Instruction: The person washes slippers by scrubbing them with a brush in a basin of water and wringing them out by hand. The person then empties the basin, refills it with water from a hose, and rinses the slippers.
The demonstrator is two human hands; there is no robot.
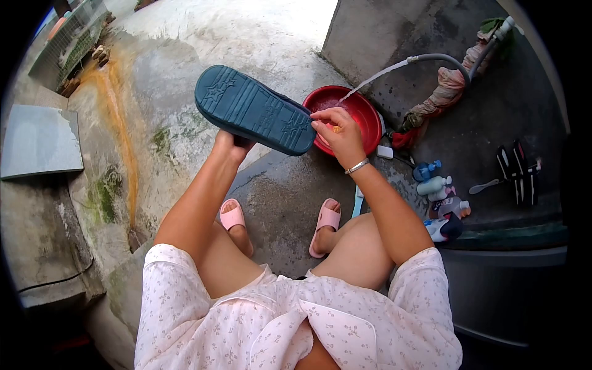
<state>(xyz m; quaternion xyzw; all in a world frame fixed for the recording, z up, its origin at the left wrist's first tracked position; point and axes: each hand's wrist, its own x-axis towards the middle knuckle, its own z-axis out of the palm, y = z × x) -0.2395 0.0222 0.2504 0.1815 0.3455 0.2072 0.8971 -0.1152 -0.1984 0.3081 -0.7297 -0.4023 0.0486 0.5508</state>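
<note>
A dark blue-green slipper (256, 111) is held up in front of me, its sole with star patterns facing me. My left hand (232, 147) grips it from beneath near the left end; most of those fingers are hidden behind it. At the right end, my right hand (339, 131) has its fingers bent and pinched at the slipper's edge. Just behind the right hand stands a red basin (374, 126). A stream of water (374, 79) runs into it from a grey hose (441, 57). Something small and orange shows by the right palm; what it is, I cannot make out.
The hose hangs beside a twisted cloth (447, 89). On the right are several bottles (434, 185), a white spoon-like item (484, 186) and dark striped footwear (519, 172). A light blue handle (358, 201) lies near my right foot, in a pink slipper (327, 219).
</note>
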